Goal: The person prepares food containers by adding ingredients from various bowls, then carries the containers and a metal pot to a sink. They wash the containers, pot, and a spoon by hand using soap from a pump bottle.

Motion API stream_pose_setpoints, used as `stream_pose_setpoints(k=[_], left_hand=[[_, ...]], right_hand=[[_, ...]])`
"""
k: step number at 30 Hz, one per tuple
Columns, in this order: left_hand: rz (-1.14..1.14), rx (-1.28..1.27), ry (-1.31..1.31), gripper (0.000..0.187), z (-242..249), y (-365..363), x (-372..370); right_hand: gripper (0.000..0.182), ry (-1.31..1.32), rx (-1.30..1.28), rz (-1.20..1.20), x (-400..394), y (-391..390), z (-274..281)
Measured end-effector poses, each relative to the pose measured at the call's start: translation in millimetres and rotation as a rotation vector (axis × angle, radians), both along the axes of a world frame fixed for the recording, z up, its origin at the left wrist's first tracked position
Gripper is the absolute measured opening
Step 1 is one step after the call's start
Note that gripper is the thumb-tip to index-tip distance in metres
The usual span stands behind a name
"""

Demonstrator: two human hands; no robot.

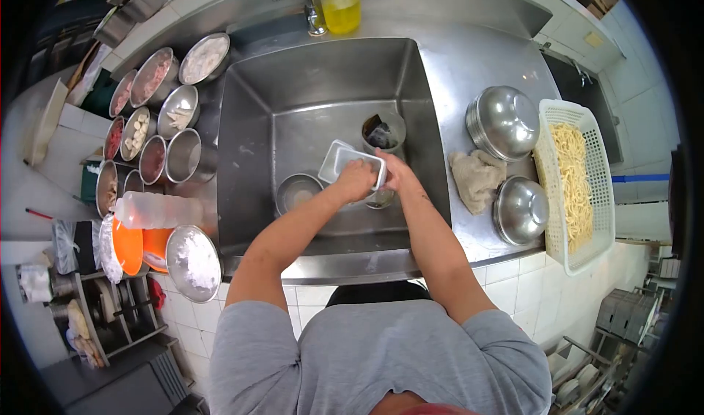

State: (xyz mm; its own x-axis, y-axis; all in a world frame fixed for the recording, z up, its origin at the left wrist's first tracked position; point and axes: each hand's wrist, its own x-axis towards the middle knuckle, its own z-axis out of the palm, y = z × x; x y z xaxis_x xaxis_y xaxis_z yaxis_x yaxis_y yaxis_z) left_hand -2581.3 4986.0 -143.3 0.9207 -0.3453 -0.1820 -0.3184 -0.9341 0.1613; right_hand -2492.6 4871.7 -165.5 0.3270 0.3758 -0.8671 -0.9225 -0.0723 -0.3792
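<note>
1. Both hands met over the steel sink, holding a clear rectangular plastic container above the basin floor.
2. The container lay tilted, its long axis running from upper left to lower right in the head view – one short end pointed toward the far left of the basin, the other was covered by the hands.
3. The left hand was curled tight on the container's near edge; the right hand was closed on its right end, fingers wrapped over the rim.
4. Just beside the hands, toward the tap, stood a round cup with dark contents – close to the container's right end.
5. A small metal bowl sat on the basin floor to the left, below the container and near the left forearm.
6. Left of the sink stood a cluster of steel tubs with food, a clear bottle lying on its side and an orange plate.
7. On the right counter were two upturned steel bowls, a crumpled cloth between them and a white basket of noodles.
8. A bottle of yellow soap stood by the faucet.
</note>
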Motion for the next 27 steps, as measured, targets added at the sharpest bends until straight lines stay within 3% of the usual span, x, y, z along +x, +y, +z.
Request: stream_pose_setpoints(k=[1, 3, 4, 5, 8, 9, 11, 14, 15, 18, 19, 22, 25, 27], left_hand=[[0.018, -0.063, 0.022, 0.024, 20.7, -0.8, 0.0], [0.081, -0.221, 0.13, 0.025, 28.9, 14.2, 10.9], [0.115, -0.303, 0.189, 0.026, 30.7, 25.0, 16.5], [0.124, -0.504, 0.252, 0.031, 27.5, 38.7, 22.8], [0.095, -0.547, 0.247, 0.034, 60.1, 63.2, 27.6], [0.175, -0.581, 0.246, 0.034, 82.6, 64.7, 23.7], [0.329, -0.638, 0.237, 0.035, 127.7, 66.7, 20.2], [0.405, -0.662, -0.277, 0.033, 118.7, 33.8, 6.8], [0.481, -0.451, -0.599, 0.037, 113.2, 9.7, 5.5], [1.051, -0.798, -0.297, 0.051, 61.7, 29.0, 3.0], [1.133, -0.876, -0.087, 0.056, 53.7, 38.3, 0.2], [1.096, -0.56, -0.155, 0.058, 60.6, 19.7, 2.4], [0.875, -0.599, -0.361, 0.061, 98.3, -0.4, 6.9], [0.769, -0.564, -0.52, 0.058, 34.3, 28.9, 13.6]], right_hand=[[0.041, 0.006, -0.058, 0.031, 0.4, 0.4, 3.0], [0.04, -0.77, -0.121, -0.049, -0.3, 9.1, -7.2], [0.04, -1.152, -0.154, -0.089, -10.1, 15.4, 15.5], [0.038, -1.346, -0.095, -0.029, -13.4, 10.4, 41.1], [0.042, -1.619, -0.075, 0.206, -13.3, 18.3, 75.6], [0.054, -1.673, -0.172, 0.162, -9.8, 22.0, 81.5], [0.057, -1.528, -0.307, 0.089, -3.0, 25.2, 87.6], [0.063, -1.32, -0.311, -0.037, -4.9, 31.2, 98.8], [0.062, -1.257, -0.27, -0.041, -9.3, 35.8, 101.9], [0.062, -1.168, -0.272, -0.061, -16.9, 36.9, 106.4], [0.062, -1.137, -0.255, -0.055, -20.1, 31.3, 103.6], [0.059, -1.121, -0.285, -0.063, -25.6, 26.2, 107.6], [0.057, -1.141, -0.282, -0.082, -25.9, 31.9, 105.3], [0.055, -1.022, -0.184, -0.144, -24.3, 28.0, 112.0]])
